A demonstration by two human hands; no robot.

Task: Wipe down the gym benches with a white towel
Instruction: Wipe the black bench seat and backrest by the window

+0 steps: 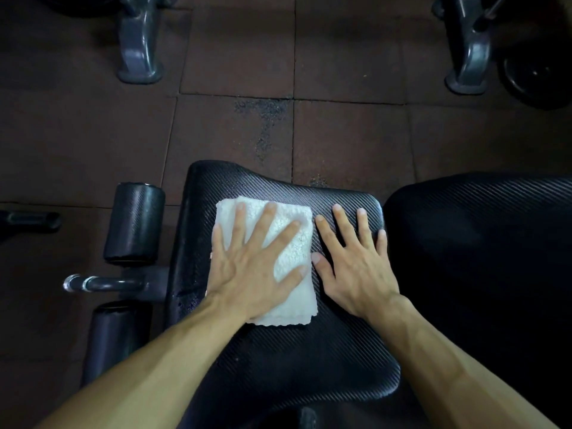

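Left hand (252, 267): fingers straight and spread wide, palm down, pressing flat on the white towel (288, 243); it curls round nothing
Right hand (356, 264): fingers straight and fanned apart, palm flat on the bare pad just right of the towel; thumb tip lies at the towel's right edge, whether touching it I cannot tell
White towel: folded into a rectangle, lying under the left hand, its far corners showing beyond the fingertips and its near edge showing beside the wrist
Seat pad (309, 360): black, ribbed texture, under both hands and the towel; it reaches beyond the fingertips and back toward the forearms
Back pad (479, 243): black, same texture, just right of the right hand, a narrow gap between it and the seat pad
Foam rollers (133, 222): two black cylinders left of the left hand, a metal bar (102, 283) between them
Floor (340, 134): dark reddish rubber tiles beyond the fingertips, with grey machine feet (139, 57) far ahead
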